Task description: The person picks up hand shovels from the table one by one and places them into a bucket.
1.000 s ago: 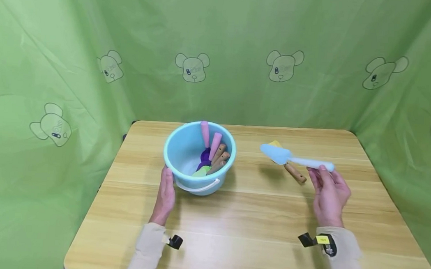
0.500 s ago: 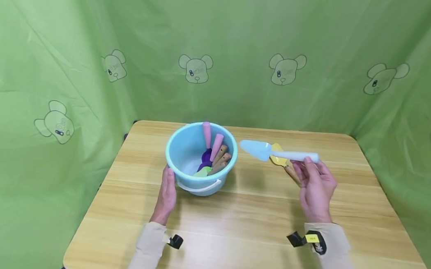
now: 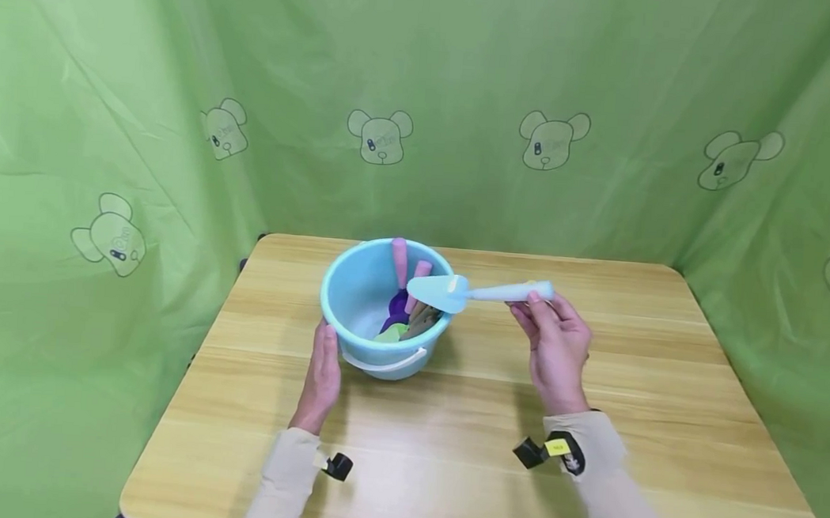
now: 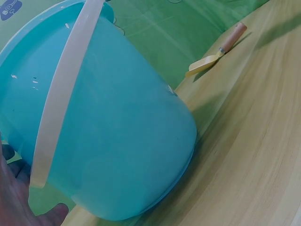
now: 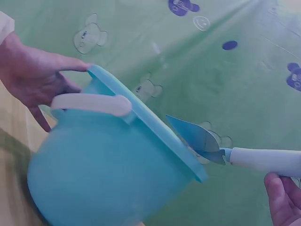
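My right hand (image 3: 557, 353) pinches the white-blue handle of a light blue hand trowel (image 3: 441, 292), whose blade hangs over the right rim of a light blue bucket (image 3: 353, 283). In the right wrist view the trowel blade (image 5: 195, 137) appears beside the rim. My left hand (image 3: 320, 380) rests against the bucket's near left side with fingers straight. Inside the bucket lean purple tools with pink handles (image 3: 400, 262), a green tool (image 3: 390, 333) and several wooden handles, partly covered by the trowel. A yellow shovel (image 4: 207, 62) with a wooden handle lies on the table, mostly hidden in the head view.
The wooden table (image 3: 402, 464) carries the bucket and ends at a green curtain (image 3: 462, 190) printed with bear heads. A white carrying handle (image 3: 387, 363) hangs down the bucket's near side.
My right hand has moved left with the trowel, from above the yellow shovel to the bucket's right rim. The left hand has stayed at the bucket.
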A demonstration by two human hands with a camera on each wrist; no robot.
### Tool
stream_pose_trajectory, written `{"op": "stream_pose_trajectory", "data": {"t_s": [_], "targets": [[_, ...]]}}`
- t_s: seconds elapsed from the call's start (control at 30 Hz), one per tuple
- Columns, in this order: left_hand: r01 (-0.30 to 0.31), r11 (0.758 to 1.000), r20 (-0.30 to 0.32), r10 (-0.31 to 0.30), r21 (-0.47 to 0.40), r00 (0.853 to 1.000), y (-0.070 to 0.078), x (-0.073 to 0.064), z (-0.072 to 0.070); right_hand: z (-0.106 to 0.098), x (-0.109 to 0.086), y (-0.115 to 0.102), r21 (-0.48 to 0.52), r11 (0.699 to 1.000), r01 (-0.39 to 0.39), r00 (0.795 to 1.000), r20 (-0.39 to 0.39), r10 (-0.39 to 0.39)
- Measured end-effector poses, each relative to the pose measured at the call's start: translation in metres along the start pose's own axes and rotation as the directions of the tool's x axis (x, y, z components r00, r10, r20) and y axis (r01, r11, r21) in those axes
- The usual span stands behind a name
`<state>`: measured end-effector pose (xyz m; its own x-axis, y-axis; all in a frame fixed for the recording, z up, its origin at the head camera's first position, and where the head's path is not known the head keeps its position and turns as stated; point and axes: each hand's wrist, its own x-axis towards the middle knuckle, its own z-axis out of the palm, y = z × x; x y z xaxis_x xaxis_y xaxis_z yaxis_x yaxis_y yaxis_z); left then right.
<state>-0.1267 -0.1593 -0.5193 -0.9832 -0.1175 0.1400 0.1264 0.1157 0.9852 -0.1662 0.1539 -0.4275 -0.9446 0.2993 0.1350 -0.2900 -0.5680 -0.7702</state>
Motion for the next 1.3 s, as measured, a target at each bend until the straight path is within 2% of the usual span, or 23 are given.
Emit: {"op": "stream_pose_trajectory", "data": {"t_s": [0.23, 0.37, 0.5, 0.57, 0.67, 0.77, 0.9, 1.1, 1.3], "targets": [[-0.011, 1.000, 0.008, 0.011, -0.001, 1.000, -0.002, 0.000, 0.001, 0.017, -0.004, 0.019, -0.117, 0.993, -0.010, 0.999, 0.045, 0.015], [-0.003, 1.000, 0.009, 0.003, 0.003, 1.000, -0.001, -0.001, 0.002, 0.023, -0.004, 0.029, -0.225, 0.974, 0.006, 0.995, 0.101, 0.018], [0.013, 1.000, 0.002, -0.014, 0.022, 1.000, -0.001, -0.002, 0.002, 0.027, -0.006, 0.038, -0.327, 0.944, 0.055, 0.988, 0.154, -0.004], [0.012, 1.000, 0.003, -0.012, 0.027, 1.000, -0.001, -0.002, 0.002, 0.028, -0.008, 0.041, -0.389, 0.917, 0.089, 0.983, 0.180, -0.019], [0.002, 1.000, 0.003, -0.002, 0.025, 1.000, -0.002, -0.001, 0.002, 0.032, -0.012, 0.043, -0.489, 0.859, 0.155, 0.972, 0.231, -0.044], [-0.002, 1.000, 0.005, 0.002, 0.020, 1.000, -0.002, -0.001, 0.001, 0.036, -0.016, 0.043, -0.553, 0.804, 0.221, 0.951, 0.305, -0.051], [0.008, 1.000, 0.002, -0.008, 0.024, 1.000, -0.002, -0.001, 0.001, 0.041, -0.021, 0.042, -0.592, 0.757, 0.278, 0.921, 0.388, -0.035], [0.001, 1.000, 0.000, -0.001, 0.014, 1.000, -0.001, -0.001, 0.002, 0.043, -0.023, 0.040, -0.645, 0.679, 0.351, 0.886, 0.463, -0.019], [0.012, 1.000, -0.010, -0.012, 0.005, 1.000, 0.000, -0.002, 0.002, 0.044, -0.022, 0.042, -0.663, 0.580, 0.473, 0.829, 0.558, -0.037]]}}
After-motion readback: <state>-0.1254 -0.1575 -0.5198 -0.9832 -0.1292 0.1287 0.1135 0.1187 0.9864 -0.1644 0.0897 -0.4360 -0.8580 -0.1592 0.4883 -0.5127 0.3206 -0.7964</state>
